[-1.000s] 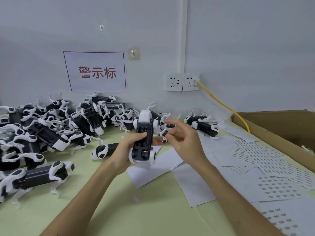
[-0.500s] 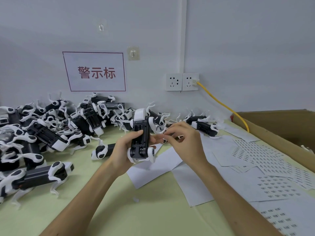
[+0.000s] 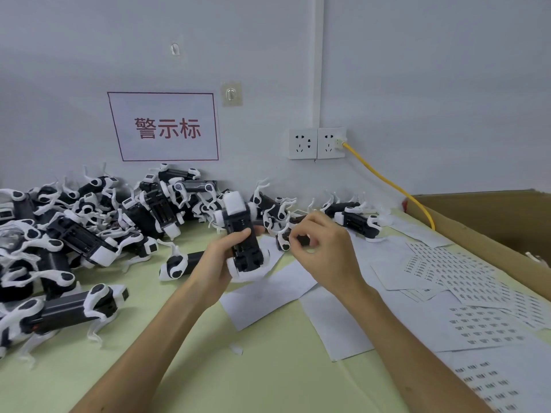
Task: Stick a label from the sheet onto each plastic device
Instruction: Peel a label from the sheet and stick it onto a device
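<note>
My left hand (image 3: 219, 265) grips a black-and-white plastic device (image 3: 242, 234) upright above the table, its dark underside facing me. My right hand (image 3: 328, 257) hovers just right of it, a small gap apart, fingers curled. Its thumb and forefinger pinch a tiny label (image 3: 310, 250), mostly hidden by the fingers. Label sheets (image 3: 465, 272) with rows of small barcode stickers lie spread on the table to the right.
A big pile of similar devices (image 3: 89, 234) fills the left and back of the green table. One device (image 3: 179, 265) lies under my left wrist, others (image 3: 357, 223) by the wall. Blank backing sheets (image 3: 268, 293) lie below my hands. A cardboard box (image 3: 492, 216) and yellow cable (image 3: 387, 181) stand at right.
My right hand has drawn back to the right, away from the device it was touching. The left hand has kept the device in nearly the same place, slightly turned.
</note>
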A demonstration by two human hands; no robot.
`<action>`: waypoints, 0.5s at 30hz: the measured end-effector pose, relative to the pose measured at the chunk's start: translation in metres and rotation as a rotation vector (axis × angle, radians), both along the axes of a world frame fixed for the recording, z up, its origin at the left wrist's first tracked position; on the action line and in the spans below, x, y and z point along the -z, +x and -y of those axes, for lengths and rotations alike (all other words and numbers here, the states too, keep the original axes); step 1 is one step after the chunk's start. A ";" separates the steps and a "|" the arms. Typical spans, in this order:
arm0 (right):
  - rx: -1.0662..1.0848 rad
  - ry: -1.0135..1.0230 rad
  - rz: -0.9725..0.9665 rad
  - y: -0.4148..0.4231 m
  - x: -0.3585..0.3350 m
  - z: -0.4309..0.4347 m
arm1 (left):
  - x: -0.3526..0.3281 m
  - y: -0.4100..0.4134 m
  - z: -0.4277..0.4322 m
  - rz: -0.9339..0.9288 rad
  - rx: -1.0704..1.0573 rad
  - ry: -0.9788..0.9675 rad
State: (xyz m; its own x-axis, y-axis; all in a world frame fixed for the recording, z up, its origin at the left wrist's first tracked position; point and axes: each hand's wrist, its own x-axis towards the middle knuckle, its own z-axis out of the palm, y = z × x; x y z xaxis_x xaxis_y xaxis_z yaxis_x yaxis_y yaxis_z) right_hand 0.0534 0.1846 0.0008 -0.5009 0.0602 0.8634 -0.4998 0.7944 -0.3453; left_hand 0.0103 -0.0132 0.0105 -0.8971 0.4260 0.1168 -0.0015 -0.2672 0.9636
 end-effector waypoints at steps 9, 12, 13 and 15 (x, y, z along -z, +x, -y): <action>-0.346 -0.620 0.269 0.002 -0.008 0.010 | 0.003 -0.010 -0.001 0.076 -0.152 0.034; -0.484 -0.816 0.403 0.005 -0.010 0.013 | 0.001 -0.010 -0.004 0.228 -0.059 0.222; -0.525 -0.882 0.453 0.006 -0.011 0.014 | 0.000 -0.011 -0.005 0.268 -0.048 0.291; -0.599 -0.995 0.544 0.008 -0.012 0.017 | 0.002 -0.012 -0.007 0.279 -0.052 0.400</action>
State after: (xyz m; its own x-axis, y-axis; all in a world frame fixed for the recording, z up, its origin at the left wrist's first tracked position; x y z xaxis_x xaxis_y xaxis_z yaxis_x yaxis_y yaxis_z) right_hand 0.0611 0.1672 0.0124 -0.9460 0.2025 0.2533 -0.2962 -0.2218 -0.9290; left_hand -0.0017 -0.0064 0.0084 -0.9365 0.3503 0.0146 -0.2214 -0.6231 0.7502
